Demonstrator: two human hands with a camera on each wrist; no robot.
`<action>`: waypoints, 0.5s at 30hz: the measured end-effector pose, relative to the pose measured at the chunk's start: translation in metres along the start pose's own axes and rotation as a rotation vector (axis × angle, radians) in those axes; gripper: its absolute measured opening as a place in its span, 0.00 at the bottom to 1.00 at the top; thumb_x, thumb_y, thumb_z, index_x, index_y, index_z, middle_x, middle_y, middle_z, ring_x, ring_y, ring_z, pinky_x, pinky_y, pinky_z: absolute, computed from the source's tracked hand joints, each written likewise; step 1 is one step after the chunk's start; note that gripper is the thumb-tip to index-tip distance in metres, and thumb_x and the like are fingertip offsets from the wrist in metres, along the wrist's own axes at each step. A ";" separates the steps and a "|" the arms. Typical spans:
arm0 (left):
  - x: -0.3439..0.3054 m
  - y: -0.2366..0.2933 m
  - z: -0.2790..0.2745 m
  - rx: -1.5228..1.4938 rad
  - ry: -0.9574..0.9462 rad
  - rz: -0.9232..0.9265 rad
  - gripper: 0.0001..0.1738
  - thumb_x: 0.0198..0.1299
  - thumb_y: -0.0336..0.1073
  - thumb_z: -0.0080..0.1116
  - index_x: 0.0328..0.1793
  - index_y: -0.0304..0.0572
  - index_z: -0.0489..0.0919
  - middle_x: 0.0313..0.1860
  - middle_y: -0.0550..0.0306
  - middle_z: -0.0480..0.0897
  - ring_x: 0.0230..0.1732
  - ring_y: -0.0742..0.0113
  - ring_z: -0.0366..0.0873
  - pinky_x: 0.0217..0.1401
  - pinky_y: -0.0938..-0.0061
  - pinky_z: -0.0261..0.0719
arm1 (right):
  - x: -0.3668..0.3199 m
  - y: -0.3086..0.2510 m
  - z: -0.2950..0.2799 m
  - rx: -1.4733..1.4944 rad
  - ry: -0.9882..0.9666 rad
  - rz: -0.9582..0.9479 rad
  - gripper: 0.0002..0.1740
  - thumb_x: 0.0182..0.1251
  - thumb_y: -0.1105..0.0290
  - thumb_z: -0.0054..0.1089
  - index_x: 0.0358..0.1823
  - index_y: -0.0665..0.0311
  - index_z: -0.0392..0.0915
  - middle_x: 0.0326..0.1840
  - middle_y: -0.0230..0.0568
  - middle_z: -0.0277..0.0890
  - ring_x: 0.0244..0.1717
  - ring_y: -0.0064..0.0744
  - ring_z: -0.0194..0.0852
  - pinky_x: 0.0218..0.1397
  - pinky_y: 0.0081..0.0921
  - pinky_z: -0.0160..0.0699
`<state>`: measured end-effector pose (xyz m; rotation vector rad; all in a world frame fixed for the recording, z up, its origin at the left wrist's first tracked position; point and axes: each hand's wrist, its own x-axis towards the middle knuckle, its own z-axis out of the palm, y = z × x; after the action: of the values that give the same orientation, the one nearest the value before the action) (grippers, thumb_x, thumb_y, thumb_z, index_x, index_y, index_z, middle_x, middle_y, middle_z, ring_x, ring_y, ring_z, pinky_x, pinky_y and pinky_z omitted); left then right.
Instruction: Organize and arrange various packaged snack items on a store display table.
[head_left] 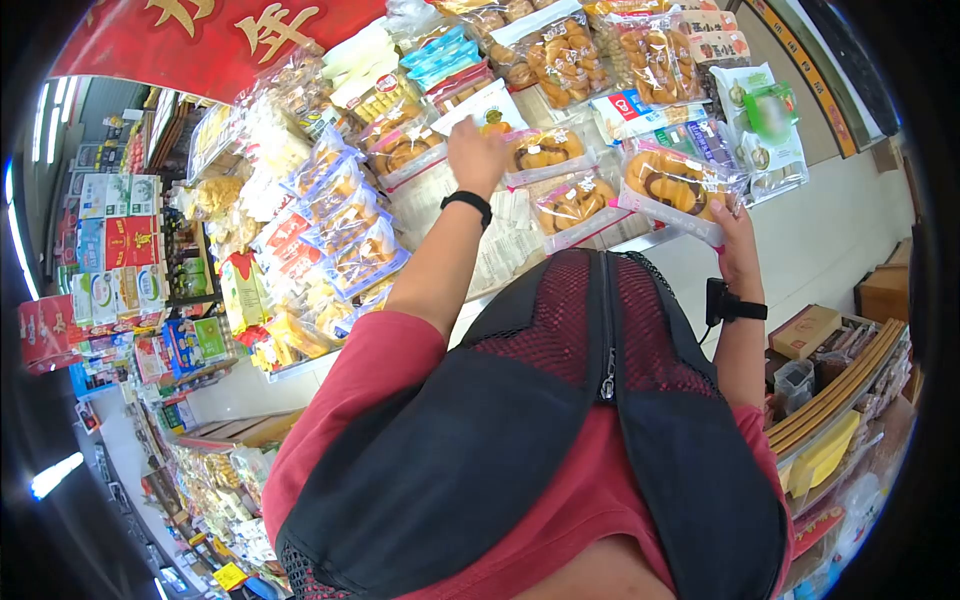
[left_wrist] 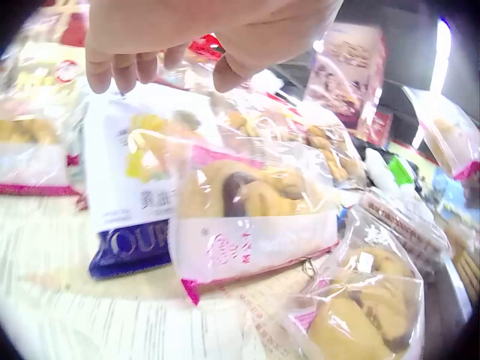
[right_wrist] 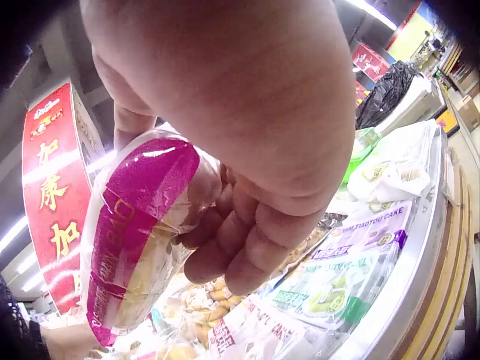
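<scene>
My right hand (head_left: 738, 238) grips a clear bag of bread (head_left: 672, 183) by its right end, raised over the front edge of the display. In the right wrist view, the thumb and curled fingers (right_wrist: 259, 244) are on either side of the bag, whose magenta end faces the camera. My left hand (head_left: 477, 158) reaches over a white packet (left_wrist: 154, 176) with a blue bottom band. Its fingertips hang right at the packet's top edge, with the thumb apart from them. Beside that packet are two more bread bags, one behind (head_left: 545, 150) and one nearer (head_left: 576, 204).
Stacked blue-edged snack bags (head_left: 350, 225) stand left of the newspaper lining (head_left: 475, 245). Twisted pastries in bags (head_left: 567, 62) fill the back. Green and white packets (head_left: 762, 130) lie at the right, and a wood-edged shelf (head_left: 835, 390) stands at the lower right.
</scene>
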<state>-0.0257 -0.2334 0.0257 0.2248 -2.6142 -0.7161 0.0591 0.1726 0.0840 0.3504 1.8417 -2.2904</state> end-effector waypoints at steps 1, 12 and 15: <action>-0.005 -0.018 0.001 0.015 0.091 -0.117 0.30 0.53 0.39 0.61 0.59 0.26 0.72 0.52 0.31 0.76 0.53 0.37 0.74 0.60 0.53 0.72 | 0.001 0.001 0.001 0.008 -0.010 0.003 0.25 0.64 0.63 0.64 0.58 0.67 0.70 0.50 0.35 0.75 0.48 0.24 0.74 0.53 0.22 0.75; -0.001 -0.055 0.022 -0.707 -0.232 -0.596 0.24 0.57 0.38 0.55 0.55 0.25 0.71 0.45 0.35 0.81 0.45 0.49 0.81 0.47 0.62 0.76 | 0.009 -0.008 0.015 -0.014 -0.063 0.003 0.24 0.64 0.64 0.64 0.57 0.68 0.70 0.50 0.37 0.76 0.49 0.25 0.75 0.53 0.23 0.75; 0.003 -0.071 0.023 -0.505 -0.269 -0.493 0.21 0.57 0.37 0.55 0.53 0.28 0.73 0.46 0.35 0.81 0.45 0.45 0.81 0.45 0.59 0.77 | 0.006 -0.011 0.014 -0.023 -0.053 0.001 0.24 0.64 0.64 0.64 0.58 0.68 0.70 0.51 0.37 0.75 0.49 0.25 0.75 0.54 0.23 0.75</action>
<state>-0.0349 -0.2844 -0.0277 0.6656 -2.5239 -1.6413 0.0495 0.1610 0.0960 0.2847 1.8399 -2.2536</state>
